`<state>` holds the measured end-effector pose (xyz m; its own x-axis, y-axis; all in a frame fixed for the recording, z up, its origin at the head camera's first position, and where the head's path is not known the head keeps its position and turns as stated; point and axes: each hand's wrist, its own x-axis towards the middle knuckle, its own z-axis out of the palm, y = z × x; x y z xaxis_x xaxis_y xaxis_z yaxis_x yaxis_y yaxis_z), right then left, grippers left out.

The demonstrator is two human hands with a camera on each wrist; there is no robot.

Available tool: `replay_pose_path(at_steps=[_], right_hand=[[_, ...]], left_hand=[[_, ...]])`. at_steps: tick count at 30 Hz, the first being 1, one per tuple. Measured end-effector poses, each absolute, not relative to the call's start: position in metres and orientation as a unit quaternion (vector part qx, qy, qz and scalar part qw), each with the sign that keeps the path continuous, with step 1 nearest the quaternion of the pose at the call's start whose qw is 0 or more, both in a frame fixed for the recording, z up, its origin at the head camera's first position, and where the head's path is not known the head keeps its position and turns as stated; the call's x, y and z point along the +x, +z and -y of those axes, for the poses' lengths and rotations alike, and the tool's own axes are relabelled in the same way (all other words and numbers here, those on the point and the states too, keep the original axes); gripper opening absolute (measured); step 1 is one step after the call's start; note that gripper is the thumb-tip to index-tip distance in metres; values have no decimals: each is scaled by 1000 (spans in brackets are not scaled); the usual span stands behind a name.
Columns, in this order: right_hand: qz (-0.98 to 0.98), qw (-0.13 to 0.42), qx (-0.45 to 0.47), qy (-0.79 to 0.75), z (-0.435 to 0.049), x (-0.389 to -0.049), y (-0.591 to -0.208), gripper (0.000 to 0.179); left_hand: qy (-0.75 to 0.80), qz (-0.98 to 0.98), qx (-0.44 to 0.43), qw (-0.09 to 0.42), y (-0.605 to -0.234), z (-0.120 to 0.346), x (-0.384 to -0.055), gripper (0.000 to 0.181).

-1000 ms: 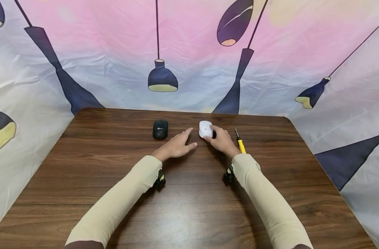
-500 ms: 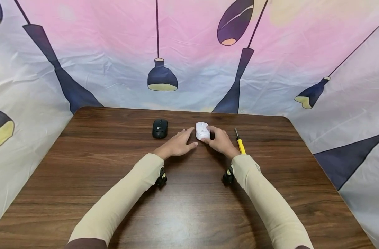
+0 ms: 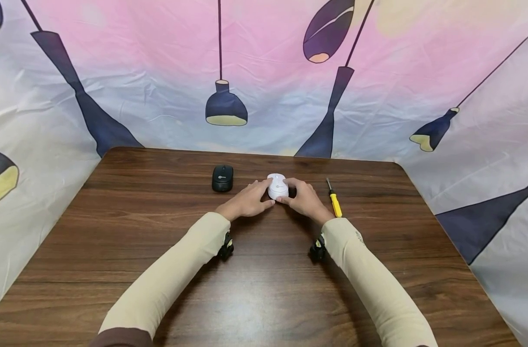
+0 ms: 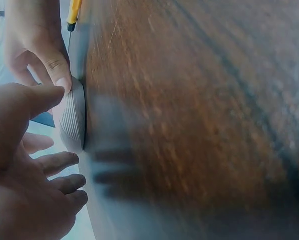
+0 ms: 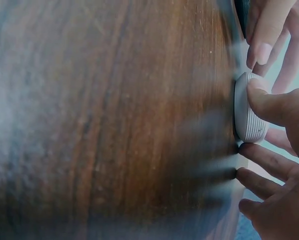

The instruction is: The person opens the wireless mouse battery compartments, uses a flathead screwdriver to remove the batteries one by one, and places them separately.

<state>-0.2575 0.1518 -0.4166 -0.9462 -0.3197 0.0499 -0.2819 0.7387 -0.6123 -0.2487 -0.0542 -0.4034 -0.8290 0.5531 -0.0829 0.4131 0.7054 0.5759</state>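
A white computer mouse (image 3: 277, 191) lies on the wooden table between the two hands. My right hand (image 3: 306, 198) grips it, thumb at its near right edge and fingers on the far right side. In the right wrist view, the right thumb presses the ribbed side of the mouse (image 5: 246, 112). My left hand (image 3: 248, 200) is at its left side, thumb and fingers apart, fingertips at or against the mouse; contact is hard to tell. The left wrist view has the left hand (image 4: 19, 170) with loosely bent fingers beside the mouse (image 4: 74, 120).
A black computer mouse (image 3: 222, 179) sits to the left, beyond the left hand. Right of the right hand lies a screwdriver with a yellow handle (image 3: 335, 205). Behind the table (image 3: 159, 193) hangs a printed cloth (image 3: 168, 72) with lamp shapes.
The white mouse has slid left and slightly nearer in my right hand, until it reached the left hand's fingertips. The left hand has shifted only a little; the black mouse and screwdriver stayed put.
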Motion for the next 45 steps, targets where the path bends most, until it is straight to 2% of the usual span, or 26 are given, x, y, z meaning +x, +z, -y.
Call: replay_pose_path(at_steps=[23, 33, 45], right_hand=[[-929, 62, -195, -310, -149, -252, -414, 71], [-928, 57, -222, -295, -144, -247, -414, 69], [-925, 67, -247, -280, -142, -238, -412, 74]], left_hand=[[257, -924, 252, 130, -404, 63, -245, 68], [253, -927, 255, 108, -405, 69, -240, 63], [239, -928, 270, 89, -401, 74, -226, 55]])
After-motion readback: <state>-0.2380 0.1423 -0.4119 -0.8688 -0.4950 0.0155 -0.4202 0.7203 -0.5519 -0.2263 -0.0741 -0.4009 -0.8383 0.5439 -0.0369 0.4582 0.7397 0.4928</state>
